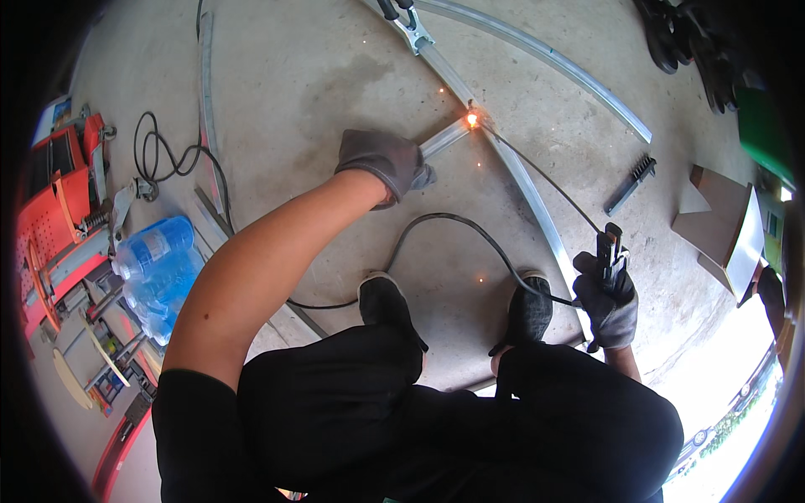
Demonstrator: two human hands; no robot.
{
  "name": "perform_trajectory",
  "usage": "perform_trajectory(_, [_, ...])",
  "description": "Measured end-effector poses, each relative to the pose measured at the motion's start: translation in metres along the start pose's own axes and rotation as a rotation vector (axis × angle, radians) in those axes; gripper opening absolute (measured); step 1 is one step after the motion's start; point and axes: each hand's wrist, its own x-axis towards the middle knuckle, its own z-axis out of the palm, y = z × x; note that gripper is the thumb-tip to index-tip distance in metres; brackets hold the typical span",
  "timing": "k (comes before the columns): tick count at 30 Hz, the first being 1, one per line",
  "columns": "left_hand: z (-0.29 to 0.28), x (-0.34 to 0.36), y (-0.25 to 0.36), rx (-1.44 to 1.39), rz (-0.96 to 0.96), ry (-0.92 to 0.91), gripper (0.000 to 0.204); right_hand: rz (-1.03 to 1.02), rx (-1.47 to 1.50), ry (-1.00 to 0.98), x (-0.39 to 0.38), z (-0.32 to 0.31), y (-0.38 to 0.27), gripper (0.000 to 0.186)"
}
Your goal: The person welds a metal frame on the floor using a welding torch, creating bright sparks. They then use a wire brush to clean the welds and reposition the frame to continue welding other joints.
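My left hand (381, 162), in a dark grey glove, is closed around a short square metal tube (446, 138). This tube meets a long metal bar (530, 197) at an angle on the concrete floor. At lower right, my gloved right hand (607, 312) grips a black welding electrode holder (613, 250). A thin welding rod (543, 174) runs from the holder to the joint, where a bright orange-white arc (472, 121) glows and a few sparks scatter. Farther up, locking pliers (412, 32) with black handles clamp the long bar.
A wire brush (631, 184) lies right of the bar, near an open cardboard box (713, 216). A curved metal strip (553, 59) arcs across the top. Black cable (457, 218) loops before my shoes. Blue-tinted water bottles (159, 256) and red equipment (63, 184) stand left.
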Motion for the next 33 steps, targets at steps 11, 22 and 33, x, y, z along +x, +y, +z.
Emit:
perform_trajectory(11, [0.003,0.002,-0.001,0.007,0.010,0.039,0.039,0.047,-0.054,-0.058,0.004,-0.006,0.003,0.037])
perform_trajectory(22, [-0.008,-0.013,-0.004,0.010,0.052,0.075,0.042,-0.075,0.072,-0.016,0.000,0.002,-0.003,0.040])
perform_trajectory(33, [0.001,-0.002,-0.002,-0.098,0.002,0.020,0.054,0.029,0.021,0.012,-0.002,-0.001,-0.001,0.032])
